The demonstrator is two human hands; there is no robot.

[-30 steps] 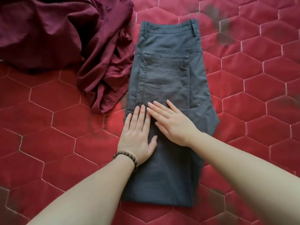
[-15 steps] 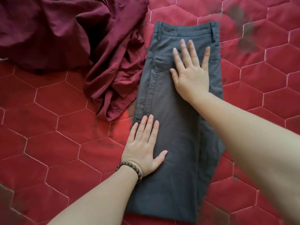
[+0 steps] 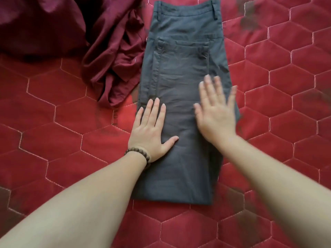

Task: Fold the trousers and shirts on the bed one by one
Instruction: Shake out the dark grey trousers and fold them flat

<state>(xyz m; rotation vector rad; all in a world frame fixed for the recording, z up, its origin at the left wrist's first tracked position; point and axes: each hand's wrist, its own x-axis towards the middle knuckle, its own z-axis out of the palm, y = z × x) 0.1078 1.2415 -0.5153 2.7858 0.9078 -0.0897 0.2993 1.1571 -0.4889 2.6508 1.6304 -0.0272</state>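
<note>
Left hand [image 3: 150, 135] flat, fingers straight and spread, on the folded dark grey cotton trousers [image 3: 180, 72]; right hand [image 3: 216, 115], blurred, fingers splayed above them on the red quilted bed [image 3: 53, 140].

The trousers [image 3: 180, 83] are dark slate grey, plain. The shirt [image 3: 111, 56] is deep maroon, also plain. The bed cover [image 3: 286, 86] is bright red with pale stitched hexagons and dark smudges. The bracelet [image 3: 141, 155] has brown beads.
</note>
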